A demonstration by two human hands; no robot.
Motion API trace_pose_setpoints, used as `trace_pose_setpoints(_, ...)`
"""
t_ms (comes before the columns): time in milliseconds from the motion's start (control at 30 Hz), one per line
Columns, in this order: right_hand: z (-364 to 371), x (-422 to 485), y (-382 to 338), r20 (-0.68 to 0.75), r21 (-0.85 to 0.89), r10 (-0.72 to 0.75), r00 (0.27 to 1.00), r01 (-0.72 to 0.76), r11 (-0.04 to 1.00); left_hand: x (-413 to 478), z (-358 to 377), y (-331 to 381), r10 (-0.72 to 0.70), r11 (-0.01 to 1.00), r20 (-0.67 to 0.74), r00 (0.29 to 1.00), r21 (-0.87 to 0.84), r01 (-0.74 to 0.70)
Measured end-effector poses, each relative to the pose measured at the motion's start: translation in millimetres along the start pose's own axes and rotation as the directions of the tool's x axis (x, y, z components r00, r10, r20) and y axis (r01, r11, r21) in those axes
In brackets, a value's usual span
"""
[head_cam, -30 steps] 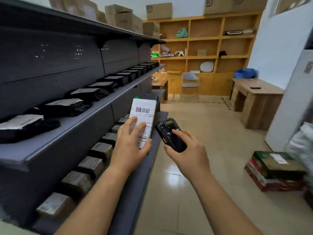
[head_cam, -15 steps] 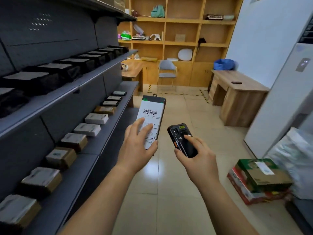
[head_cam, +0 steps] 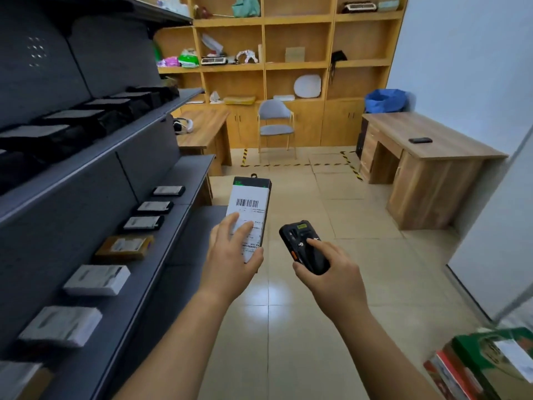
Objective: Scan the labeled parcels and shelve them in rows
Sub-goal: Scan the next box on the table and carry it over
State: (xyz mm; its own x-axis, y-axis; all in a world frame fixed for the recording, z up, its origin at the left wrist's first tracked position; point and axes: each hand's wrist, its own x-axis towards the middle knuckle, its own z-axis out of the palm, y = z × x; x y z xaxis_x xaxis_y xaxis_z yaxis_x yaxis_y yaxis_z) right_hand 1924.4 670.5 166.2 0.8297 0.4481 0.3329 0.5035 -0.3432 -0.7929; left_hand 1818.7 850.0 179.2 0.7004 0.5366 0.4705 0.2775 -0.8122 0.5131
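My left hand (head_cam: 230, 255) grips a slim black parcel (head_cam: 250, 206) with a white barcode label facing up, held upright over the floor. Beside it, my right hand (head_cam: 328, 272) holds a black handheld scanner (head_cam: 302, 243), with a finger on its face. The two items are apart by a small gap. To the left, the grey shelf unit (head_cam: 173, 226) carries a row of small labeled boxes (head_cam: 98, 280) on its lower shelf and a row of black bagged parcels (head_cam: 72, 119) on the shelf above.
Tiled floor stretches ahead to a grey chair (head_cam: 275, 122) and wooden wall shelving (head_cam: 297, 64). A wooden desk (head_cam: 427, 157) stands at right, a smaller desk (head_cam: 202, 125) beyond the shelf unit. Stacked cartons (head_cam: 496, 365) sit at the bottom right.
The view has swung right and down along the shelf unit. Both hands, still holding the parcel and scanner, now sit over open floor instead of against the shelf edge.
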Motion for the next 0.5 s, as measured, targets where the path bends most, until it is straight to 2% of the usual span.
trace_pose_setpoints(267, 122, 216, 20, 0.141, 0.036, -0.064, 0.988, 0.060, 0.998, 182, 59, -110, -0.130, 0.991, -0.083, 0.988, 0.034, 0.133)
trace_pose_setpoints(500, 218, 406, 55, 0.185, 0.038, -0.036, 0.982, 0.029, 0.999, 359, 135, -202, -0.167, 0.985, -0.060, 0.984, 0.031, 0.169)
